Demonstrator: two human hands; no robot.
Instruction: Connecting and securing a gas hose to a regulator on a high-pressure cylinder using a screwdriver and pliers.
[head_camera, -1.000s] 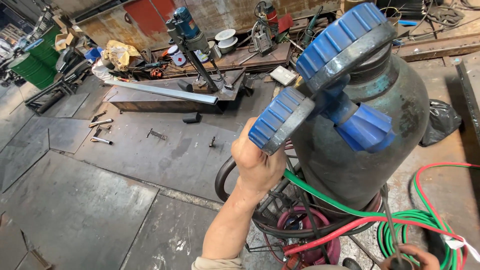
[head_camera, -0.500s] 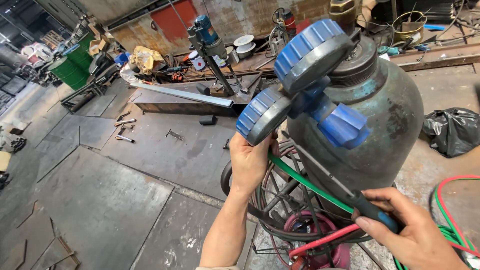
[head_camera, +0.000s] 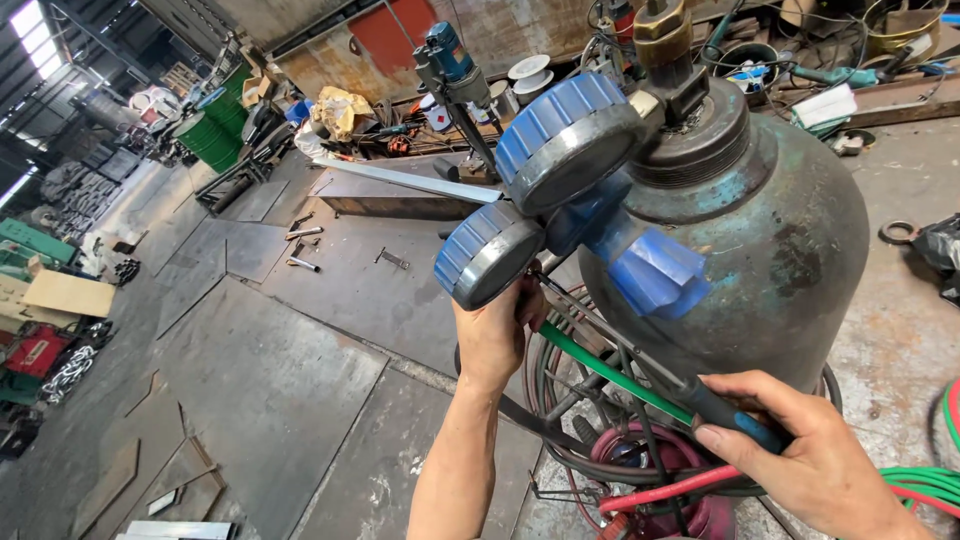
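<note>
My left hand (head_camera: 495, 335) grips the hose fitting just beneath the lower blue gauge (head_camera: 488, 255). My right hand (head_camera: 800, 450) is closed on a green-handled tool (head_camera: 640, 385) pointing toward it, beside the gas cylinder (head_camera: 770, 250). Open steel floor (head_camera: 280, 370) lies left of both.

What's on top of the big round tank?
On the gas cylinder sits a brass valve with two blue-rimmed gauges. The left hand covers whatever is under the lower gauge, so that part cannot be seen.
</note>
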